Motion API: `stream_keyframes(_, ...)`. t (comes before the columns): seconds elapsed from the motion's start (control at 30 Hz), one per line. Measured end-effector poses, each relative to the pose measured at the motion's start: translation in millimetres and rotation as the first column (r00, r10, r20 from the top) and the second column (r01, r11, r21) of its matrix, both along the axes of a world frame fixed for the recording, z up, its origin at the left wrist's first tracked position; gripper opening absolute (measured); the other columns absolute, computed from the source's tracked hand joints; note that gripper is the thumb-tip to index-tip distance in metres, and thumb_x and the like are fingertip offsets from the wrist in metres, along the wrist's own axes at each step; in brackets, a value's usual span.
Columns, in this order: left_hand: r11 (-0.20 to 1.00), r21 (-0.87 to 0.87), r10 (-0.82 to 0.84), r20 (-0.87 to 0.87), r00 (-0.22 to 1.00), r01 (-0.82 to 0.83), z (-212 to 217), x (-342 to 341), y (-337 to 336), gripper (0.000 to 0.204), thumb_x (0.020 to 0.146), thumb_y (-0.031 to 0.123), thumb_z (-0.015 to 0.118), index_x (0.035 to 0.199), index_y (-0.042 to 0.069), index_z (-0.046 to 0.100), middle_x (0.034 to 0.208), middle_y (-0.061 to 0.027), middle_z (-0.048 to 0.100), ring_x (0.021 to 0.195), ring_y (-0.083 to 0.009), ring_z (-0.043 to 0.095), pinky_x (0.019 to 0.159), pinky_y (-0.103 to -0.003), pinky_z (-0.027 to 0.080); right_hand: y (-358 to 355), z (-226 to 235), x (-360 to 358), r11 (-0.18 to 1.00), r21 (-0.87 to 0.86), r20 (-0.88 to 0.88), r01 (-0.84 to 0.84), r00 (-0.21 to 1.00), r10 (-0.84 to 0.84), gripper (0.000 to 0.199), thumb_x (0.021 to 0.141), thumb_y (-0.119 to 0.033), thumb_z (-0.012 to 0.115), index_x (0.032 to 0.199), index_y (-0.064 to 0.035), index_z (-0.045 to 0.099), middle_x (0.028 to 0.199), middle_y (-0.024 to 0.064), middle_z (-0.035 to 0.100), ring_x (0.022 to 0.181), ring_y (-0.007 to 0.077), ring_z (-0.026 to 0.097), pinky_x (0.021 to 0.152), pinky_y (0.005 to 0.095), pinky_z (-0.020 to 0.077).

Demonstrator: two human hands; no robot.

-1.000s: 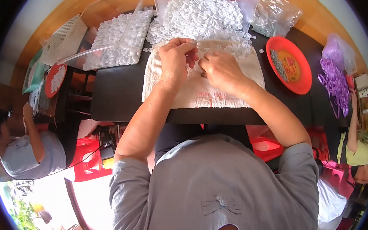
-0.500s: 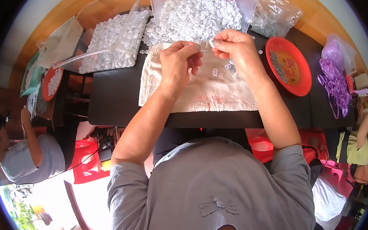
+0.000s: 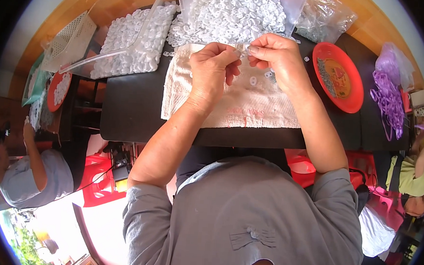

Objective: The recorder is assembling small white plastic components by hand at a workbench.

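Both hands are raised above the white cloth (image 3: 233, 104), left hand (image 3: 211, 71) and right hand (image 3: 277, 59) fingertips pinching a small white piece (image 3: 245, 48) between them.

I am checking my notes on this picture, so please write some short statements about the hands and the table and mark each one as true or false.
1. Both hands meet above the white cloth. True: the left hand and right hand pinch a small white piece together.
2. The red plate lies to the person's left. False: it lies to the right, beside the cloth.
3. A big heap of white rings sits behind the hands. True.
4. The purple strips lie on the cloth. False: they lie at the far right, beyond the red plate.
5. The table is white. False: it is dark.
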State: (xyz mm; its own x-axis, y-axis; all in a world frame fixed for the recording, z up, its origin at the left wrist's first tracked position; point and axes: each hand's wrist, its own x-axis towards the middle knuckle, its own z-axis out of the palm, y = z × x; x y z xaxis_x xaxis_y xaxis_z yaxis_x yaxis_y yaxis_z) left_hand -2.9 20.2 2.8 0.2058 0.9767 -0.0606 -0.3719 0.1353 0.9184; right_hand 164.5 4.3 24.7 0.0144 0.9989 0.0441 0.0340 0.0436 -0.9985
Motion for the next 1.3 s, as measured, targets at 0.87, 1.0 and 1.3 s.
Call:
stream_keyframes(0.87, 0.95, 0.277, -0.144, -0.012, 0.99, 0.141, 2, 4, -9, 0.022, 0.08, -0.009, 0.066, 0.1, -0.004, 0.063, 0.087, -0.0114, 0.067, 0.067, -0.0125, 0.061, 0.048, -0.021, 0.045, -7, 13, 19, 0.956, -0.132, -0.11, -0.262, 0.962, 0.248, 0.015, 0.09, -0.017, 0.062, 0.088, -0.0022, 0.064, 0.078, 0.0024, 0.064, 0.07, 0.01, 0.059, 0.063, 0.0226, 0.0448)
stream_keyframes(1.0, 0.951, 0.275, -0.143, -0.02, 0.99, 0.142, 7, 6, -13, 0.022, 0.079, -0.008, 0.068, 0.101, -0.004, 0.063, 0.086, -0.0106, 0.067, 0.067, -0.012, 0.061, 0.048, -0.021, 0.045, -9, 12, 22, 0.947, -0.115, -0.076, -0.302, 0.953, 0.294, 0.019, 0.091, -0.022, 0.061, 0.085, -0.0033, 0.063, 0.075, 0.0021, 0.063, 0.067, 0.0108, 0.059, 0.059, 0.0222, 0.0431)
stream_keyframes(1.3, 0.926, 0.345, -0.117, -0.133, 0.984, 0.157, 6, 4, -18, 0.028, 0.078, -0.001, 0.074, 0.104, 0.001, 0.063, 0.081, -0.0046, 0.067, 0.064, -0.0072, 0.059, 0.047, -0.018, 0.043, -14, 19, 19, 0.94, -0.103, -0.077, -0.324, 0.945, 0.318, 0.023, 0.091, -0.023, 0.061, 0.087, -0.001, 0.063, 0.071, 0.0028, 0.061, 0.063, 0.0116, 0.059, 0.055, 0.022, 0.0428)
